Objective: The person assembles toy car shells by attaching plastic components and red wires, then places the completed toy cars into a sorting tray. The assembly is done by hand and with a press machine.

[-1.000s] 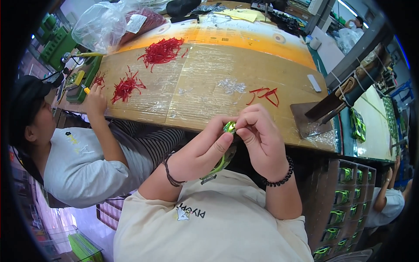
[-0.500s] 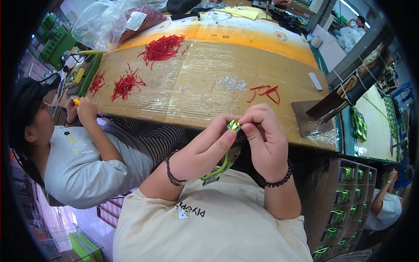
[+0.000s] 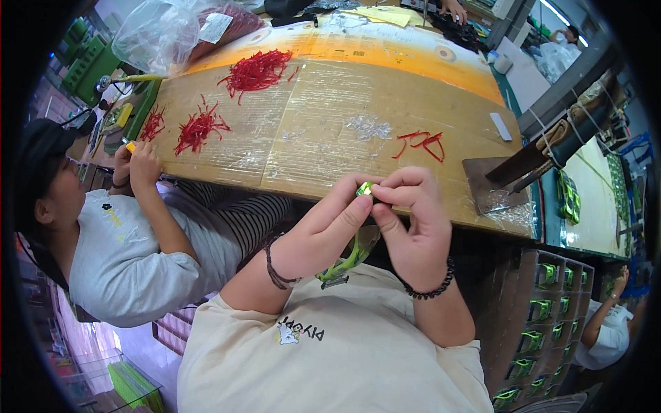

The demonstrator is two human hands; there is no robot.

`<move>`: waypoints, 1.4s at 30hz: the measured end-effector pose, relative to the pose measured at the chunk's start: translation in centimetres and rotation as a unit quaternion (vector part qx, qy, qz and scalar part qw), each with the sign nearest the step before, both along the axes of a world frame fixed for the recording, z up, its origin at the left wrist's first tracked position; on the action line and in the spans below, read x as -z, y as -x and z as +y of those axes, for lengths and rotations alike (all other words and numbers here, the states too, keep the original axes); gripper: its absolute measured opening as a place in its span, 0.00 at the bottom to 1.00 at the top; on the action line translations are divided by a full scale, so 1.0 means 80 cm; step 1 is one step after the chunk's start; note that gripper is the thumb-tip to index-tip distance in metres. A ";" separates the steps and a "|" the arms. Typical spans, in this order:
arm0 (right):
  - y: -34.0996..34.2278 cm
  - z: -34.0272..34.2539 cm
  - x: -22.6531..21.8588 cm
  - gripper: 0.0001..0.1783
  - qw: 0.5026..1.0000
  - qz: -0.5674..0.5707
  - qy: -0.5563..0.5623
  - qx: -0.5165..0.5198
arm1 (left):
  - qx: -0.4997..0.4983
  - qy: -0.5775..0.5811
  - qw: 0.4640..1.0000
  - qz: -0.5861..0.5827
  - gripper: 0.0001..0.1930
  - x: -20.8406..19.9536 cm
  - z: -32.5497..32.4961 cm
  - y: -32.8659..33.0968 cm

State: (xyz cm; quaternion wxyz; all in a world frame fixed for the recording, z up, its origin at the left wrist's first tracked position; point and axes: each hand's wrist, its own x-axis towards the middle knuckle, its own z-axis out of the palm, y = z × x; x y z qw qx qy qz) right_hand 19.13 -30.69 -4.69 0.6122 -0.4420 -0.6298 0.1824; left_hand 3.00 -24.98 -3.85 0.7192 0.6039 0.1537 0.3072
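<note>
My left hand (image 3: 323, 230) and my right hand (image 3: 411, 220) meet in front of my chest, just short of the table's near edge. Both pinch a small bright green part (image 3: 364, 188) between their fingertips. A green strap or strip (image 3: 346, 258) hangs down from it below my left palm. A few loose red strips (image 3: 420, 142) lie on the taped cardboard table top (image 3: 323, 131) just beyond my hands.
A seated person on my left (image 3: 117, 241) holds a small yellow piece (image 3: 130, 146) at the table edge. Piles of red strips (image 3: 256, 70) (image 3: 196, 129), a clear plastic bag (image 3: 162, 34), a metal plate (image 3: 490, 189) and racks of green parts (image 3: 544, 316) are around.
My hands stay together on the green part with little shift. The person on my left has drawn both hands back from the table toward their body.
</note>
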 end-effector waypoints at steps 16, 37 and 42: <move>-0.049 0.090 0.043 0.05 0.884 -0.360 0.072 0.290 | -0.055 0.236 0.970 0.020 0.22 0.058 0.014 -0.001; -0.062 0.122 0.038 0.04 0.851 -0.420 0.103 0.296 | -0.042 0.278 0.960 0.016 0.22 0.059 0.028 -0.001; -0.047 0.093 0.013 0.03 0.947 -0.239 0.096 0.193 | -0.043 0.298 0.954 -0.002 0.23 0.059 0.029 0.004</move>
